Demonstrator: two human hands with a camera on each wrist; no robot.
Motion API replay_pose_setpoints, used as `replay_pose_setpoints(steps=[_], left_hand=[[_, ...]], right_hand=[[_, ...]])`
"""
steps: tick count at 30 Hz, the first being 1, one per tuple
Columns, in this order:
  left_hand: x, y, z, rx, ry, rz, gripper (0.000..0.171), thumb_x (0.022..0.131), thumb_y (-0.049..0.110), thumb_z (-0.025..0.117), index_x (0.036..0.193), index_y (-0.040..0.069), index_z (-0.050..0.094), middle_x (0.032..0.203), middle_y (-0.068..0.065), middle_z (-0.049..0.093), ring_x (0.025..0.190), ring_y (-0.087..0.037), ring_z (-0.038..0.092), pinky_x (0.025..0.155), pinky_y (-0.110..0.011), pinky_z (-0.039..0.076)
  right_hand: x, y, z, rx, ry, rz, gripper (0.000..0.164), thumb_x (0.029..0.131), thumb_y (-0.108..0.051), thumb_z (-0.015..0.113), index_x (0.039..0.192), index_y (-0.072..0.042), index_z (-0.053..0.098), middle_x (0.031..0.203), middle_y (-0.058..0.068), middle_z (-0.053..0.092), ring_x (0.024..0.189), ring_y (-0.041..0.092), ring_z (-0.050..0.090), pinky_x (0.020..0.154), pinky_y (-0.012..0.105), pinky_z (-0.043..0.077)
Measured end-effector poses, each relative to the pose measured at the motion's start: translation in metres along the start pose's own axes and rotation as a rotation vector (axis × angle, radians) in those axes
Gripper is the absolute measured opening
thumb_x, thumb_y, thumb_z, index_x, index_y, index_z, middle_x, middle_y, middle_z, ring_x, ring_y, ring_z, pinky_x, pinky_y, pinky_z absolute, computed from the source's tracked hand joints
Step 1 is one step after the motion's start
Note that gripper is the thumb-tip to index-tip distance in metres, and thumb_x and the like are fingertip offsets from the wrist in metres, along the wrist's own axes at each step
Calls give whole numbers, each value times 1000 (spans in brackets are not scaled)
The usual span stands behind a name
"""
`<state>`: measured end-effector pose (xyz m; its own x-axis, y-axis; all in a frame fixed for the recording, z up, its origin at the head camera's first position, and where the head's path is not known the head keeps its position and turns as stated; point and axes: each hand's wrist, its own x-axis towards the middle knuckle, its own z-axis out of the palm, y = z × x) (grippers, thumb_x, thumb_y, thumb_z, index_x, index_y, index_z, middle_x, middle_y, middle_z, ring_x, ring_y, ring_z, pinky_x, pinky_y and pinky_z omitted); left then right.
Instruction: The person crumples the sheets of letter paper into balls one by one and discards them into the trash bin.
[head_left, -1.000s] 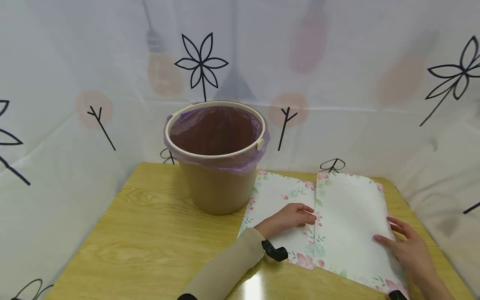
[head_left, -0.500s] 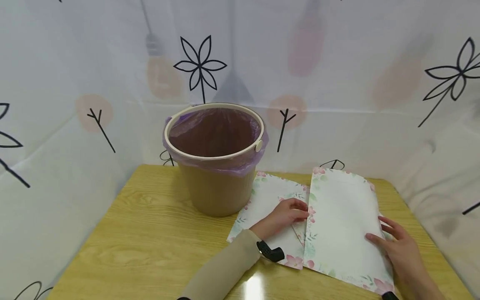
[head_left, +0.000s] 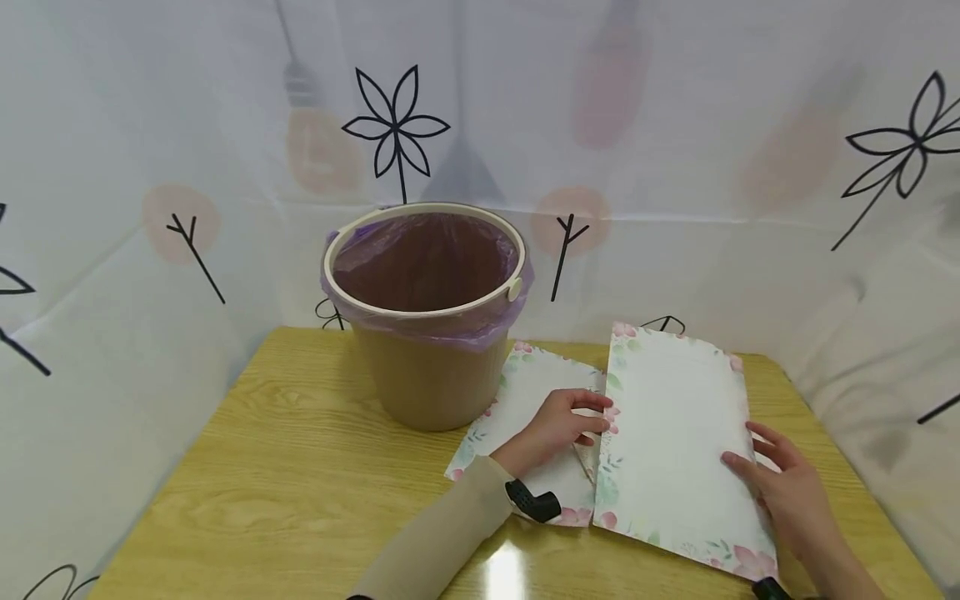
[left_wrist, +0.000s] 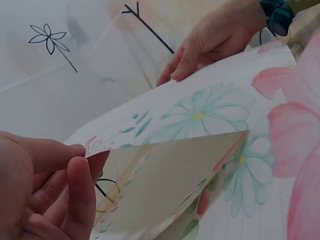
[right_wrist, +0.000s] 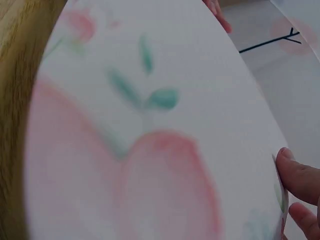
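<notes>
A white paper sheet (head_left: 675,433) with a pink-flower and green-leaf border is raised and tilted between my two hands. My left hand (head_left: 558,429) pinches its left edge; the left wrist view shows thumb and finger on a corner of paper (left_wrist: 102,152). With my right hand (head_left: 787,487) I grip the opposite edge, thumb on the front, as the right wrist view also shows. Under my left forearm lies another floral-bordered paper sheet (head_left: 551,367) on the table, partly covered. A slanting paper edge shows just behind my left fingers.
A brown bucket (head_left: 438,375) with a cream rim and a purple plastic bag liner stands at the back of the wooden table (head_left: 277,467), left of the papers. A white printed cloth (head_left: 660,167) hangs behind and at both sides.
Both hands have shifted left, bringing the held sheet with them. That sheet is now raised and overlaps the lower one more. The bucket stays in place.
</notes>
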<state>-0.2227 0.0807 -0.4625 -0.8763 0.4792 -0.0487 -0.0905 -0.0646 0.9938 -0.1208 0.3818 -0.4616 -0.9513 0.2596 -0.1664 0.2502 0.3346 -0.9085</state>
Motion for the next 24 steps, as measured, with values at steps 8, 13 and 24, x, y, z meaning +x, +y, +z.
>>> replay_pose_setpoints(steps=[8,13,24], left_hand=[[-2,9,-6,-17,-9,43,28,87,-1,73,115,5,73,101,4,72,76,-8,66,70,-25,56],[-4,11,-18,39,29,72,31,84,0,76,114,8,75,99,-4,74,73,-8,67,69,-27,55],[-13,16,-43,161,89,131,31,84,3,78,114,13,76,85,-2,76,76,-11,72,57,-23,45]], right_hand=[[-4,-3,-6,249,-34,-59,44,91,-19,75,133,-27,63,117,-25,51,75,2,52,58,19,45],[-5,-7,-2,118,-64,-133,48,94,-22,71,140,-20,59,134,-23,49,86,-9,54,63,14,48],[-8,-33,33,-67,-85,-310,61,92,-20,73,146,-5,49,138,-19,45,98,-13,59,66,20,53]])
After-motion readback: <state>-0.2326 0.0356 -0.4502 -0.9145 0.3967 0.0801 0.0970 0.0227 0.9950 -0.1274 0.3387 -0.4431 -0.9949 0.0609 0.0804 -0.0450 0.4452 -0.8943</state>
